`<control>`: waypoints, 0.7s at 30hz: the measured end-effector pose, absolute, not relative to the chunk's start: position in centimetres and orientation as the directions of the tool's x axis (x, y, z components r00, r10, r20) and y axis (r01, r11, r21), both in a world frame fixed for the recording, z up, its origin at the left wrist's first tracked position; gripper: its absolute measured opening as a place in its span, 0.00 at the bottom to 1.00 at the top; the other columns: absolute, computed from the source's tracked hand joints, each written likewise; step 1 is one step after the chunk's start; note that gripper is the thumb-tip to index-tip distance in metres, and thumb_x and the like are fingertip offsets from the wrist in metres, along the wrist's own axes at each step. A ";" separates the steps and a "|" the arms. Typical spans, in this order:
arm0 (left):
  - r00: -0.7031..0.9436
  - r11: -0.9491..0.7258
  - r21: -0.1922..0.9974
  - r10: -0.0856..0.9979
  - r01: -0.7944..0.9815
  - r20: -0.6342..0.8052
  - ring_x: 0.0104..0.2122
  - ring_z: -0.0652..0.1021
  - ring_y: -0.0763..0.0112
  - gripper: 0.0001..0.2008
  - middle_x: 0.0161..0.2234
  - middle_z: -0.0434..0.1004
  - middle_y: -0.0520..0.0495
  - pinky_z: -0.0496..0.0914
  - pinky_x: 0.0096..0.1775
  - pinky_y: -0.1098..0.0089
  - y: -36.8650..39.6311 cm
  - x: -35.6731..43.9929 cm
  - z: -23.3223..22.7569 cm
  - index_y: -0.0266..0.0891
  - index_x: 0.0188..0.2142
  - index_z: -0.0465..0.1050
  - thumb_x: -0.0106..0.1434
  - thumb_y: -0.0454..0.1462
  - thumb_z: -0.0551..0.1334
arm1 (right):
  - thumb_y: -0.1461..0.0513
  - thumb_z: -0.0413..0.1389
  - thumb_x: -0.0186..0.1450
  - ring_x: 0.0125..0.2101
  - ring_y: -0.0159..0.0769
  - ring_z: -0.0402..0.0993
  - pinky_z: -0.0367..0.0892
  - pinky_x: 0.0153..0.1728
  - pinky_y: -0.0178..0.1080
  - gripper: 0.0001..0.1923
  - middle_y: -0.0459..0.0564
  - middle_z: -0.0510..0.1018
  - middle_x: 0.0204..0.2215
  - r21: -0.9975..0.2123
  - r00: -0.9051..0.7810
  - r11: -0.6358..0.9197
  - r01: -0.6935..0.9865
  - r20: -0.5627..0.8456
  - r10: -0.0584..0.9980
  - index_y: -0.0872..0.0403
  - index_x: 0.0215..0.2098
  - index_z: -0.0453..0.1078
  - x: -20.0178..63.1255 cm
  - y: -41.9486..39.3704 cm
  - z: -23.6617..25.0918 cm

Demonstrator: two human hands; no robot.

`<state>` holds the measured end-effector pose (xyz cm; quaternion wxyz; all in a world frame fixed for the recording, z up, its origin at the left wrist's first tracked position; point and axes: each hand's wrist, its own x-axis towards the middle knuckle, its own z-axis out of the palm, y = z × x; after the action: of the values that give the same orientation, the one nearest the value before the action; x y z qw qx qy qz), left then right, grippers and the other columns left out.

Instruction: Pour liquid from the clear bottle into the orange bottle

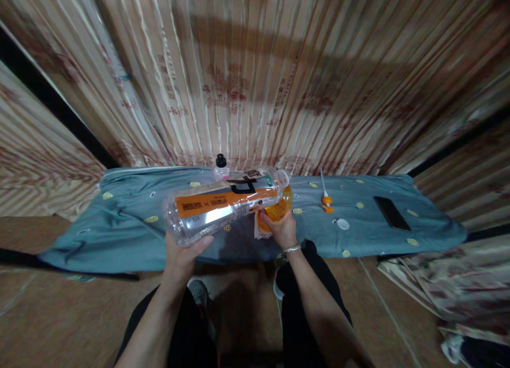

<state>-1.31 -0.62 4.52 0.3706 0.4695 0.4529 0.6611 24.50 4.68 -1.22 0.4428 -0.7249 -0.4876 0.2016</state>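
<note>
A large clear plastic bottle (217,206) with an orange and silver label lies tilted almost on its side in the air. Its base rests in my left hand (181,256), which is closed around it with the thumb along the near side. The open mouth points right, over an amber see-through container (283,204). My right hand (282,230) wraps around that container from the near side. Part of the container is hidden by the bottle and my fingers. Beneath it shows the edge of a whitish cloth or tissue (261,233). Any liquid flow is too unclear to make out.
A blue-green cloth (127,219) covers the narrow table. On it, to the right, lie an orange pump head with tube (327,202), a white round lid (343,224) and a black phone (392,213). A small black-capped bottle (220,167) stands behind. Patterned curtains (255,92) hang around.
</note>
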 end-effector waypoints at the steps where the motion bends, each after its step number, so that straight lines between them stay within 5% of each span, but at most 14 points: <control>1: -0.283 -0.311 0.947 0.918 -0.079 0.278 0.49 0.84 0.47 0.30 0.43 0.85 0.42 0.75 0.59 0.48 -0.6 -1.3 4.5 0.41 0.48 0.80 0.46 0.47 0.79 | 0.43 0.70 0.49 0.46 0.60 0.86 0.78 0.42 0.50 0.38 0.62 0.87 0.40 -0.837 0.444 -0.134 0.531 0.140 0.885 0.53 0.49 0.69 24.5 4.7 -1.2; 21: -0.307 -0.293 0.939 0.923 -0.178 0.230 0.48 0.83 0.49 0.34 0.47 0.84 0.43 0.75 0.57 0.52 -0.6 -0.9 5.0 0.41 0.48 0.78 0.41 0.44 0.80 | 0.42 0.71 0.47 0.43 0.60 0.87 0.79 0.41 0.49 0.39 0.61 0.88 0.40 -0.852 0.474 -0.145 0.503 0.132 0.871 0.52 0.49 0.68 24.4 4.6 -1.1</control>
<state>-0.86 -0.59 4.98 0.4044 0.4276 0.4357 0.6810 24.35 4.63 -1.13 0.4536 -0.7288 -0.4711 0.2028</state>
